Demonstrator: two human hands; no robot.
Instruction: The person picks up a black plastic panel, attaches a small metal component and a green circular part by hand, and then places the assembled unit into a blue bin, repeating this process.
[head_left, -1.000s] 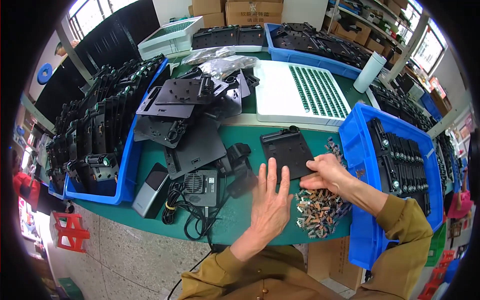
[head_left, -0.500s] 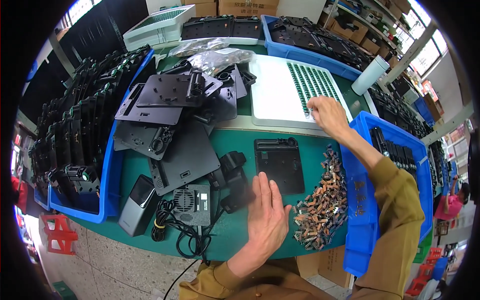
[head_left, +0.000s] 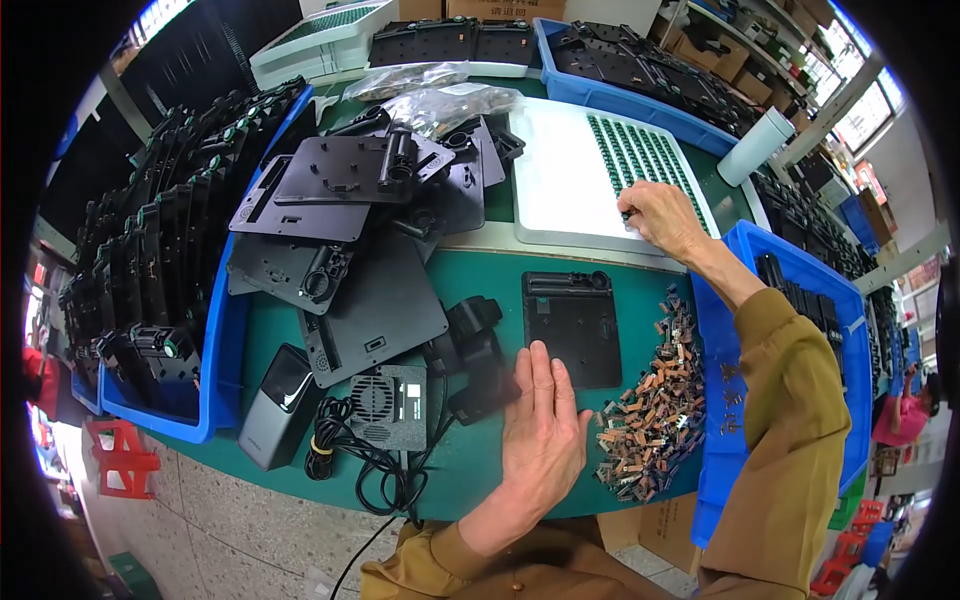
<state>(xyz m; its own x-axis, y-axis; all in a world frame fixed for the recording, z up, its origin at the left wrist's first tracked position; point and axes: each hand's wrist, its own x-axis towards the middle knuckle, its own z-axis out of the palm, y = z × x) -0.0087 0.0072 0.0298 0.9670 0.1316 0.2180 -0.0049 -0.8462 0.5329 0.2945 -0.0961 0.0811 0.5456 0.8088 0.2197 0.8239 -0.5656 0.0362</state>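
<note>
Panel [head_left: 580, 338] lies flat on the green tabletop [head_left: 490, 272], at one o'clock from your left hand [head_left: 541, 432] and seven o'clock from your right hand [head_left: 662, 215]. Your left grip is apart and flat, its fingertips over the panel's edge at seven o'clock; you cannot tell if they press. Your right grip bunches at the tray's [head_left: 560, 180] five o'clock side, a small dark part [head_left: 628, 213] at its tips; whether it is clamped, you cannot tell. The panel looks light, stiff and slightly slick: hold its plain side edges, sparing the ridge at twelve o'clock. The part looks fragile; pinch it lightly.
</note>
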